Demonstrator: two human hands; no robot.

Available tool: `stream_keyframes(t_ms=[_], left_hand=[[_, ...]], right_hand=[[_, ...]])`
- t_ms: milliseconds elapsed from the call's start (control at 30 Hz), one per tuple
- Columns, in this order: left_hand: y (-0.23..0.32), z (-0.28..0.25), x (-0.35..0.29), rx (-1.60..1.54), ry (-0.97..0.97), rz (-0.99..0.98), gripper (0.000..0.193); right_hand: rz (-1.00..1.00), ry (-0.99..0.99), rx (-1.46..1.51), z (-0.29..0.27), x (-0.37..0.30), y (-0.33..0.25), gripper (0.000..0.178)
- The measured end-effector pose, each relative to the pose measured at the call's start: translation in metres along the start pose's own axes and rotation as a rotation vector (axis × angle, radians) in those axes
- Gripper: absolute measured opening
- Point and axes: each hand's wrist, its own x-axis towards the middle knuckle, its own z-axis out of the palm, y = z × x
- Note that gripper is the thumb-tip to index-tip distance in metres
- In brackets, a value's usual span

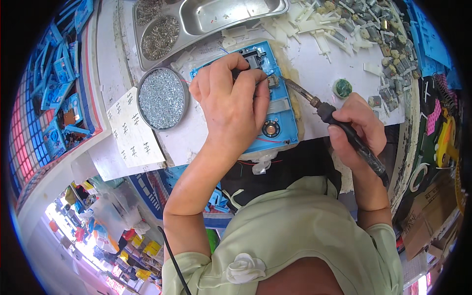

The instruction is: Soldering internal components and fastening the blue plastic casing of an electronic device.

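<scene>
**Soldering at the blue housing: tip on the joint, both hands engaged**

The blue plastic housing [275, 115] lies open-side up near the front edge of the white workbench [314, 64], a round speaker-like disc set in its lower part and red wires trailing from its near edge. The left hand [231, 101] rests on top of it, fingers curled and pinched at a small metal part near the upper middle; what exactly they pinch is hidden. The right hand [356, 130] is clenched round the black handle of a soldering iron [334, 118], whose tip meets that same part.

Judgement: the step is best done with the housing pressed flat, the tip kept steady on the joint only briefly, and the left fingertips held clear of the hot shaft.

Left of the housing stands a round tin of small screws [162, 98], beside a handwritten paper sheet [132, 130]. Beyond lies a metal tray [221, 14]; small motors [388, 34] are heaped at the far right.
</scene>
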Motion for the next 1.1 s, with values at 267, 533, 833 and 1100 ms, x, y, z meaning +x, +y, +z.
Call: stream_keyframes(t_ms=[267,533,833,1100], left_hand=[[0.0,-0.004,-0.001,-0.088,-0.012,0.02,0.019],[0.002,-0.006,0.001,-0.018,-0.095,0.044,0.016],[0.009,-0.009,0.007,0.022,-0.146,0.02,0.015],[0.01,-0.011,0.009,0.043,-0.167,0.016,0.016]], right_hand=[[0.082,0.016,0.02,-0.007,-0.003,-0.005,0.022],[0.023,-0.021,0.015,-0.01,-0.005,-0.001,0.025],[0.026,-0.05,0.011,-0.007,-0.004,-0.003,0.024],[0.02,-0.054,0.006,-0.003,-0.002,-0.004,0.023]])
